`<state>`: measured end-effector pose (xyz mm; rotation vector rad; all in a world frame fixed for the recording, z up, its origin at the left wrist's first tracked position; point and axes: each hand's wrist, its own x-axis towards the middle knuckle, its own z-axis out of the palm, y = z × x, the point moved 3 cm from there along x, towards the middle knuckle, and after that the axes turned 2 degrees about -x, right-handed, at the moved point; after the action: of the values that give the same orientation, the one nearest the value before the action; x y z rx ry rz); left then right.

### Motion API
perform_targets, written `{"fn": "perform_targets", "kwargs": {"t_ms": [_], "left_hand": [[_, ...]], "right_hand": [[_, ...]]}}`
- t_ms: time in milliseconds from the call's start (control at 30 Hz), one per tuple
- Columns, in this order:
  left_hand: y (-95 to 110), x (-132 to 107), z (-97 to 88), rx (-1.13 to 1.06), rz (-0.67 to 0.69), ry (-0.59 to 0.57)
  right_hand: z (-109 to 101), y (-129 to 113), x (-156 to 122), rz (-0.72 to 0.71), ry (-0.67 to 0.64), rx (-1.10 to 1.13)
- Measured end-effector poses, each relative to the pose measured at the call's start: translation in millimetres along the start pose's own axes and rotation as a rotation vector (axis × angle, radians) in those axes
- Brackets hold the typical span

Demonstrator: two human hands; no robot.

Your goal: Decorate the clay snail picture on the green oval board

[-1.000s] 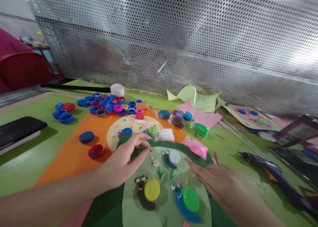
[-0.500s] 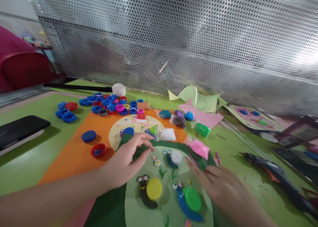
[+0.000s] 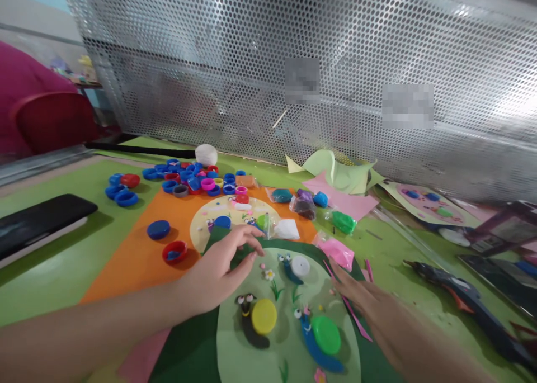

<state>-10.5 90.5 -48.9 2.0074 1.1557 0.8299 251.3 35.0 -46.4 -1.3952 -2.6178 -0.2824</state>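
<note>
My left hand (image 3: 232,263) rests at the upper left edge of the dark green card (image 3: 184,344), thumb and fingers apart, holding nothing. My right hand (image 3: 356,293) reaches over the card's right edge with fingers stretched out. A thin pink strip (image 3: 357,320) passes under its fingers. On the card's pale green panel (image 3: 289,332) are clay snails with cap shells: a yellow cap (image 3: 264,316), a green cap (image 3: 326,335) and a white cap (image 3: 301,266). A clay flower (image 3: 269,274) sits near my left fingertips.
Many bottle caps (image 3: 193,183) lie at the back left. Bagged clay, including a pink packet (image 3: 339,254), sits beyond the card. A glue gun (image 3: 465,299) lies at right, a black phone (image 3: 42,223) at left. A perforated metal panel (image 3: 251,92) stands behind.
My right hand has shifted from pointing beside the white-capped snail to the card's right edge, its fingers now stretched together. More of the pink strip shows. My left hand stays in place.
</note>
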Motion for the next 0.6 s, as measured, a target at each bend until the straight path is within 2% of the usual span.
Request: {"fn": "perform_targets", "kwargs": {"t_ms": [167, 267, 433, 600], "left_hand": [[0.4, -0.3, 0.7, -0.009, -0.002, -0.003], [-0.1, -0.1, 1.6, -0.014, 0.005, -0.003], [-1.9, 0.7, 1.8, -0.016, 0.010, -0.003], [-3.0, 0.4, 1.2, -0.020, 0.008, -0.009]], "right_hand": [[-2.1, 0.7, -1.2, -0.136, -0.032, 0.078], [2.3, 1.4, -2.9, -0.088, -0.060, 0.068], [2.3, -2.9, -3.8, -0.089, -0.002, 0.053], [-2.9, 1.3, -1.5, -0.079, -0.151, 0.092]]}}
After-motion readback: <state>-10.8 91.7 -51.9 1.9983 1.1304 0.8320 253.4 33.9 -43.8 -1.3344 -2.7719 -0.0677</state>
